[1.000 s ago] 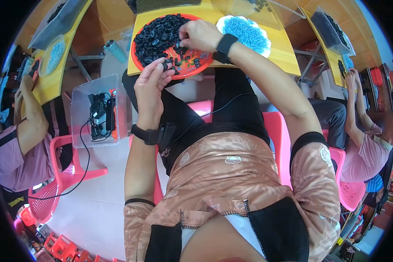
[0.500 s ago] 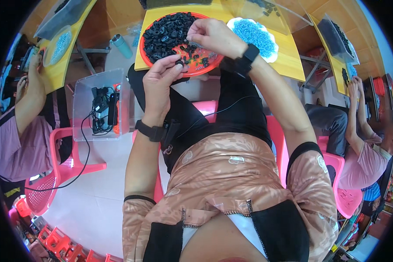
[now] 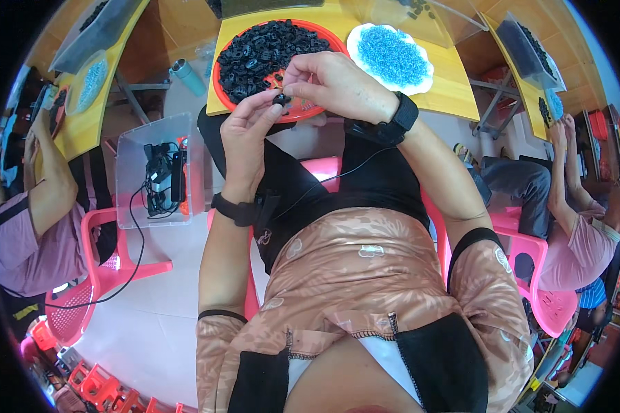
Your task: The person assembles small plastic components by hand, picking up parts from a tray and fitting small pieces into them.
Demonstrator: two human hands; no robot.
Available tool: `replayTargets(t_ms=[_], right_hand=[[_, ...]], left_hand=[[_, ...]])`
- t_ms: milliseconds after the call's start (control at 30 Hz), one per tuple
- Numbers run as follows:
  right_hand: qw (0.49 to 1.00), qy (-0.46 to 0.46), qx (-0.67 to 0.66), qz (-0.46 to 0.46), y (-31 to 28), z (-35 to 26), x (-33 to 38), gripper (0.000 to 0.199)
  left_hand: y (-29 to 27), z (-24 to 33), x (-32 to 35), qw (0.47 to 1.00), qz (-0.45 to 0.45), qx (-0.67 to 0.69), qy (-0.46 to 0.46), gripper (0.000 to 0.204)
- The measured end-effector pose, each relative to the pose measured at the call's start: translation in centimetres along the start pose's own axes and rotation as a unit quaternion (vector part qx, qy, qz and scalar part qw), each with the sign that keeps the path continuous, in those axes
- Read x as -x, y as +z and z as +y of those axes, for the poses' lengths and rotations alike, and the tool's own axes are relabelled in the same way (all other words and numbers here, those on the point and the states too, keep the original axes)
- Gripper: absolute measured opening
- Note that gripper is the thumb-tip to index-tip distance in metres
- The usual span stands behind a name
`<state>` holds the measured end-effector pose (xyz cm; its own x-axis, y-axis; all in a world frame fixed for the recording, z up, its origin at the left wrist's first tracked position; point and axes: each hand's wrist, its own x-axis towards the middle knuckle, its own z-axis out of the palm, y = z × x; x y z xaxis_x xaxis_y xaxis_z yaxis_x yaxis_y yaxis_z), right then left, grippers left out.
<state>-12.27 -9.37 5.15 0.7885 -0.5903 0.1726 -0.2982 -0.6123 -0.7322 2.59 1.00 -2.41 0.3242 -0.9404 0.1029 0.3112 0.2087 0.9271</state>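
My left hand (image 3: 246,134) pinches a small black plastic part (image 3: 281,100) between thumb and fingertips, over the near rim of a round red tray (image 3: 217,88). Close beside that part, my right hand (image 3: 341,86) has its thumb and fingers pressed together; whatever they hold is too small or hidden to make out. Many similar black plastic parts (image 3: 269,51) are heaped in the tray. To the right, a white scalloped plate (image 3: 426,86) holds a pile of small, shiny blue pieces (image 3: 393,58).
Tray and plate stand on a yellow table (image 3: 455,100). Left of my legs, a clear plastic bin (image 3: 127,179) contains black cables and devices. A teal bottle (image 3: 188,77) stands behind it. Two people (image 3: 38,220) sit at side tables, one on each side, on pink chairs (image 3: 93,272).
My right hand has come down and left from above the tray to meet the black part in my left hand. The left hand stays nearly in place.
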Motion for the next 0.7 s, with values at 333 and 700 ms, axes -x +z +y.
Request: replayTargets(t_ms=[333,700], right_hand=[[0.979,-0.118,0.139,0.093,1.4,-0.5,1.1,0.014],[0.978,0.015,0.203,0.033,-1.4,5.4,-1.2,0.011]], left_hand=[[0.0,0.1,0.0,0.999,0.017,0.034,-0.013,0.027],[-0.4,0.4,-0.2,0.990,0.040,0.115,-0.064,0.026]])
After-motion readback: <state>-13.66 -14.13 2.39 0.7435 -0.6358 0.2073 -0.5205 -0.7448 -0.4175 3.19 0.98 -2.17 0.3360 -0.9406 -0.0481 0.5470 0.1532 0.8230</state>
